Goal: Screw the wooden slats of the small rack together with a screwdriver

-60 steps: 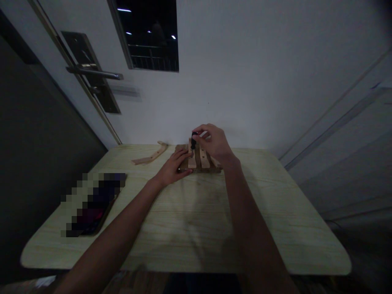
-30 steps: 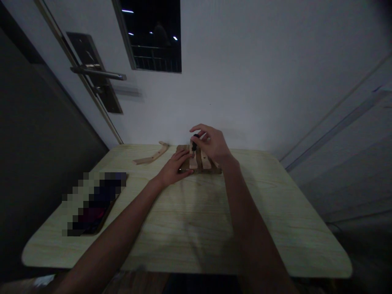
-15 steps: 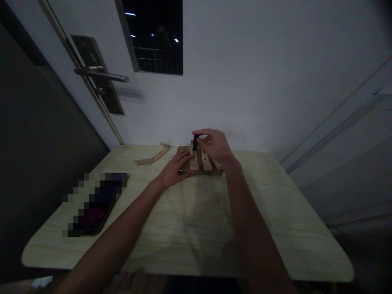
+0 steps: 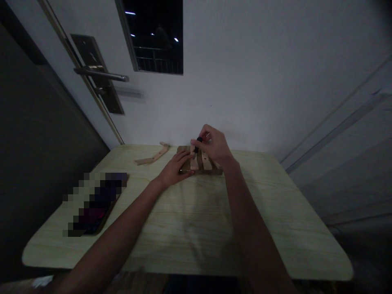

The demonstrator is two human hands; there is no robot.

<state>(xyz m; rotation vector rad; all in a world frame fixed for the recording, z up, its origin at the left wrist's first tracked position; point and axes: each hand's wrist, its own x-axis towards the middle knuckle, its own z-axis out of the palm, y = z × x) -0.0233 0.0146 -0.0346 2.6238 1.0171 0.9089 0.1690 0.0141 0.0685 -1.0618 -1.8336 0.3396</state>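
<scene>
One slatted wooden panel (image 4: 206, 162), lying flat at the far middle of the table (image 4: 196, 220), close to the wall. Pale slats on darker cross-pieces; holes show in the slats.

One short black tool (image 4: 199, 140), tip down on the panel's left slat. Half a second ago it stood upright with the fingertips on its top; now it leans, its top tipped to the right and tucked further into the grip.

Right hand (image 4: 214, 146): pinched around the tool's upper end between thumb and fingers. Since the earlier picture the hand has rolled, the knuckles standing higher and the wrist bent down over the panel's right half. Forearm runs straight out from the near edge of the table.

Left hand (image 4: 173, 169): unchanged in place, palm down, fingers stretched out and spread on the panel's near left corner, grasping nothing, pressing or resting, I cannot tell which.

One curved wooden strip (image 4: 152, 156), loose on the table, left of the panel and apart from it.

One dark flat item (image 4: 94, 204), blurred out, near the table's left edge.

One metal door lever (image 4: 101, 74) on the door at left; one dark window (image 4: 154, 36) above.
</scene>
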